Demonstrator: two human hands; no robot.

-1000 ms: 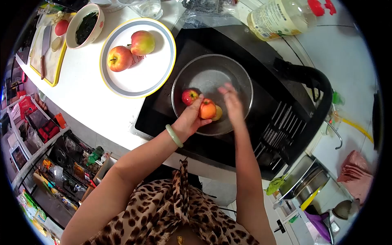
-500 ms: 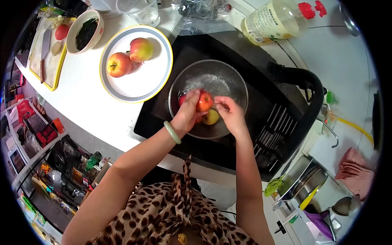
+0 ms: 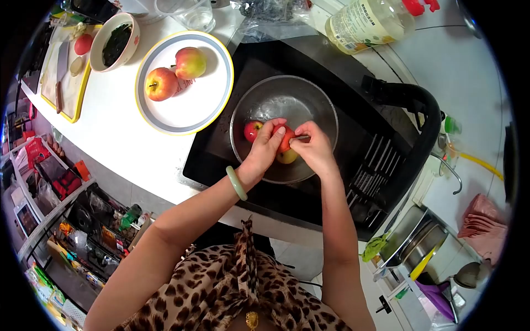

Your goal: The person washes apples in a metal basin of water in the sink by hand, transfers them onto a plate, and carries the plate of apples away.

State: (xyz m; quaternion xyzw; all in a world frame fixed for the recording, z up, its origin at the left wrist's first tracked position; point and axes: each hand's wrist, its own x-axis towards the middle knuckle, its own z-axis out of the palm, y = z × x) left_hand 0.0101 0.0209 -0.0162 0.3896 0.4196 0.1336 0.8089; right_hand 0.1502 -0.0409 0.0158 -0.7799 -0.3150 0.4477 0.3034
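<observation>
Over a metal bowl point(image 3: 237, 113) in the sink, my left hand point(image 3: 266, 144) is closed around a red apple point(image 3: 285, 138). The thumb and fingers of my right hand point(image 3: 314, 146) are pinched together at the right side of that apple; whether they grip its stem is too small to tell. Below the held apple a yellowish apple point(image 3: 287, 156) shows in the bowl, partly covered. Another red apple point(image 3: 252, 131) lies at the bowl's left, beside my left hand.
On the white counter at left, a plate point(image 3: 152, 118) bears two apples. A bowl of dark greens point(image 3: 98, 49) and a cutting board point(image 3: 73, 113) with a knife point(image 3: 59, 77) stand farther left. A pump bottle point(image 3: 359, 30) is behind the sink; a black faucet point(image 3: 430, 110) curves at right.
The held apple has shifted slightly right and is more covered by my fingers. My right fingers have closed against it. The red apple at the bowl's left shows more.
</observation>
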